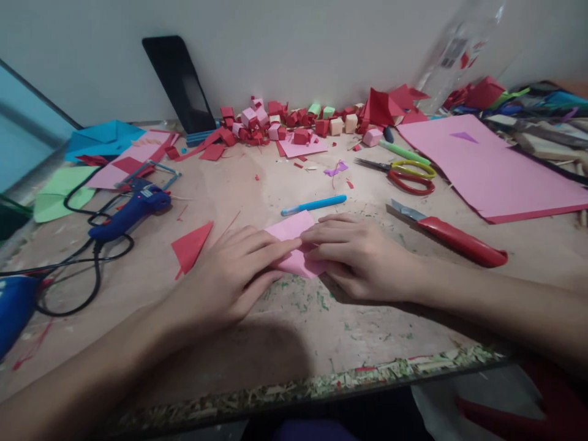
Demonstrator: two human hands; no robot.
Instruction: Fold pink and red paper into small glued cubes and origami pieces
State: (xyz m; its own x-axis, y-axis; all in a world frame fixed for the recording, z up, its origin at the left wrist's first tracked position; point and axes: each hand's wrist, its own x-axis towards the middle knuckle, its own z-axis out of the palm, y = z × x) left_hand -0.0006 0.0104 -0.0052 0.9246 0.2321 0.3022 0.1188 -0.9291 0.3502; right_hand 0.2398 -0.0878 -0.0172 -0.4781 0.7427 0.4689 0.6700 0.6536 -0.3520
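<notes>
At nine o'clock your half-curled left hand (241,266) is holding the pink paper (297,263), probably steadying it on the worktop (229,180) at the dial's centre; at three your bent-fingered right hand (361,254) is gripping its other side, apparently keeping it flat. The paper is looking small and folded.

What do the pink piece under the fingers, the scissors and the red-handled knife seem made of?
Pink piece: matte, probably paper; thin, with straight edges. Scissors: greyish blades, likely metal; smooth, brightly coloured loops, probably plastic. Knife: grey blade, likely metal; smooth red handle with a soft sheen, probably plastic.
</notes>
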